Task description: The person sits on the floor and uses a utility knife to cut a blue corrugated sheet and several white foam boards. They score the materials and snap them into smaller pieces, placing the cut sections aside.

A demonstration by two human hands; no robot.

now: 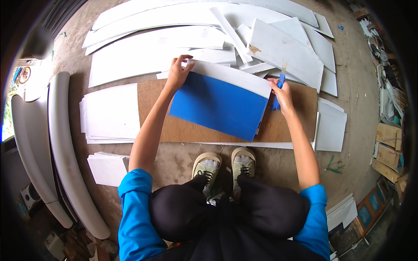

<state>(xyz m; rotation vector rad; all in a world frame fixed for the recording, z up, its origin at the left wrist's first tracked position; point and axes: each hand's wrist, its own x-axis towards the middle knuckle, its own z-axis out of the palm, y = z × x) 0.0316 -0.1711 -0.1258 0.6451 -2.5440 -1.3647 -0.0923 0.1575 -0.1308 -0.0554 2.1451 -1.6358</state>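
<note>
A blue corrugated plastic sheet (pixel 217 104) lies tilted over a brown wooden board (pixel 150 98). Along its far edge runs a white strip (pixel 233 75); whether this is a separate piece, I cannot tell. My left hand (pixel 177 73) pinches the strip's far left corner between thumb and fingers. In my right hand (pixel 282 93) is a blue utility knife (pixel 281 82), its blade out and pointing away from me. The fingertips of that hand also touch the strip's right end.
White sheets (pixel 126 54) and loose offcuts (pixel 230 35) cover the floor beyond the board. White stacks lie at the board's left (pixel 111 113) and right (pixel 332 126). Large white rolled panels (pixel 69 152) stand left. Cardboard boxes (pixel 387 148) line the right.
</note>
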